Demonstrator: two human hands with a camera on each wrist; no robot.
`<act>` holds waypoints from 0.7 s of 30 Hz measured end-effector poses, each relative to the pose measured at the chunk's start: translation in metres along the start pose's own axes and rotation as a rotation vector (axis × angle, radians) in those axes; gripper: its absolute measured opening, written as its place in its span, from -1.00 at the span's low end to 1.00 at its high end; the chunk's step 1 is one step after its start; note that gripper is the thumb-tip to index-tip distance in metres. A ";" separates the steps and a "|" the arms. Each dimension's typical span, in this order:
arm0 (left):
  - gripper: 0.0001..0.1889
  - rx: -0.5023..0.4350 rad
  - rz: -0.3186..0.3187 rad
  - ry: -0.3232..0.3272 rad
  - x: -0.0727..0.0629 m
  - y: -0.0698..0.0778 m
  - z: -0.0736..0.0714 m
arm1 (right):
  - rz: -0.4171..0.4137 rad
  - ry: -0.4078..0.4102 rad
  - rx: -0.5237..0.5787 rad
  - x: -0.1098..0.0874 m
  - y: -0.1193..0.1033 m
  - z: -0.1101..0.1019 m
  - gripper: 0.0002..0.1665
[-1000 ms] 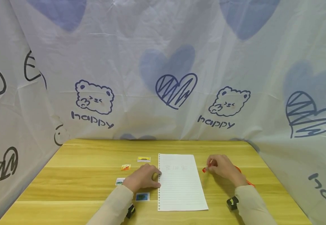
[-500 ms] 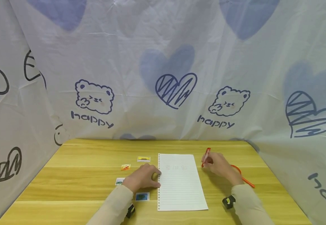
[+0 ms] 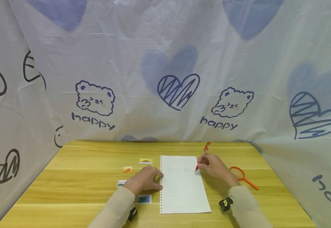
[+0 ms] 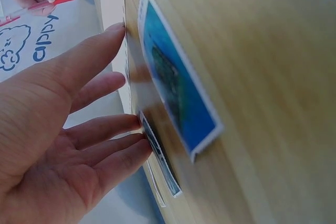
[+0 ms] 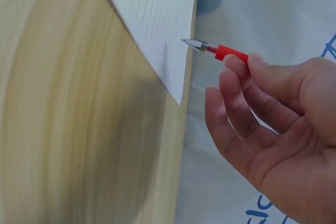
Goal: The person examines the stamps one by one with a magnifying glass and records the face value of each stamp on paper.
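Note:
A lined sheet of paper (image 3: 184,196) with a punched left edge lies mid-table, faint writing across its upper part. My left hand (image 3: 143,180) rests at that edge, fingertips and thumb touching it, fingers relaxed. My right hand (image 3: 215,166) pinches a red gel pen (image 5: 231,54) between thumb and fingers. The pen's metal tip points down over the sheet's upper right edge, just right of the writing. In the left wrist view, a blue stamp-like picture (image 4: 181,85) lies near the left thumb; two more slips are by the fingers.
Small stamp-like pictures lie left of the sheet: a yellow one (image 3: 146,161), an orange one (image 3: 127,169) and a pale one (image 3: 121,183) partly behind the left hand. A red-rimmed magnifying glass (image 3: 251,183) lies right of my right hand. A printed cloth (image 3: 142,126) hangs behind the table.
My right hand has turned the pen tip-down and moved left, from beside the sheet to over its right edge. The magnifying glass shows more fully. My left hand has stayed put.

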State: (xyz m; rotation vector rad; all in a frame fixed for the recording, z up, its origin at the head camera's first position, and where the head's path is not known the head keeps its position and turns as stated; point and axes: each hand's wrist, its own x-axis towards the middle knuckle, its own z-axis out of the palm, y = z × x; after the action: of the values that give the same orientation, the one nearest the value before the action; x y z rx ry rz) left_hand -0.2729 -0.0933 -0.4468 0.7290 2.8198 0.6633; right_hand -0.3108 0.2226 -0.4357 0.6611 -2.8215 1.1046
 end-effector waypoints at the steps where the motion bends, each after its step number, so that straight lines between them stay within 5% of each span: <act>1: -0.51 0.001 0.003 0.001 0.000 0.000 0.000 | 0.004 -0.018 0.023 0.001 0.000 0.002 -0.96; 12: -0.51 -0.001 0.007 -0.001 0.001 -0.002 0.001 | 0.053 -0.068 0.220 0.011 -0.010 0.021 -0.87; 21: -0.51 0.006 0.003 -0.007 0.001 -0.002 0.001 | 0.078 -0.114 0.254 0.018 -0.025 0.039 -0.87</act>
State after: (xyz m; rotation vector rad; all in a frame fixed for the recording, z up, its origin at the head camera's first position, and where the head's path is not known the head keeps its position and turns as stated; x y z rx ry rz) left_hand -0.2743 -0.0936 -0.4485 0.7354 2.8155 0.6522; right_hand -0.3127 0.1742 -0.4454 0.6530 -2.8492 1.5030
